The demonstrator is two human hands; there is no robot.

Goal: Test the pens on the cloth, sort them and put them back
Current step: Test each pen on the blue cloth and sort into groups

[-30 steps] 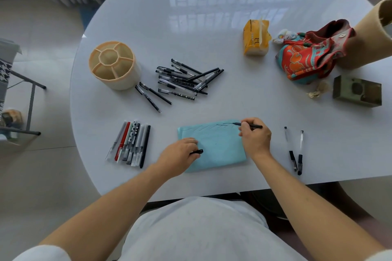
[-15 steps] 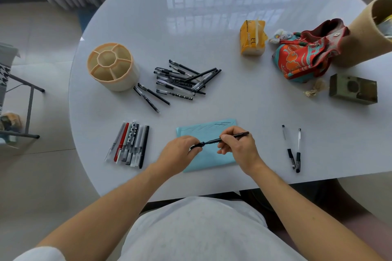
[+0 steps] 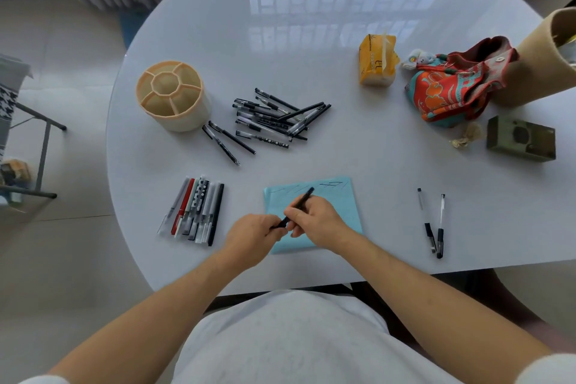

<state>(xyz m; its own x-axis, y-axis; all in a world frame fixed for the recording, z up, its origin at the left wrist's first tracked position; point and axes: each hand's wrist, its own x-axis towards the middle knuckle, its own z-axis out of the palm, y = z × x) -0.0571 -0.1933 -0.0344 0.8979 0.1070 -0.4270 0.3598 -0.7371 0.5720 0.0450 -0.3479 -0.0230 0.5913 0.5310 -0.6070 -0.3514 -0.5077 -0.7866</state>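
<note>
Cloth (image 3: 336, 196) lies between pen row (image 3: 196, 212) and 2 pens (image 3: 434, 224).

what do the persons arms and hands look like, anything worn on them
Both forearms are bare from wrist to above the elbow. The left hand and right hand show no gloves, and no ring, watch or bracelet can be made out. White short sleeves show only at the bottom corners of the head view, part of a light grey-white top. No markings visible.

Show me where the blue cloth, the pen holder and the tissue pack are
blue cloth (image 3: 338, 201): head view, bare upper right part.
pen holder (image 3: 187, 117): head view, outer wall.
tissue pack (image 3: 374, 64): head view, front face.
</note>
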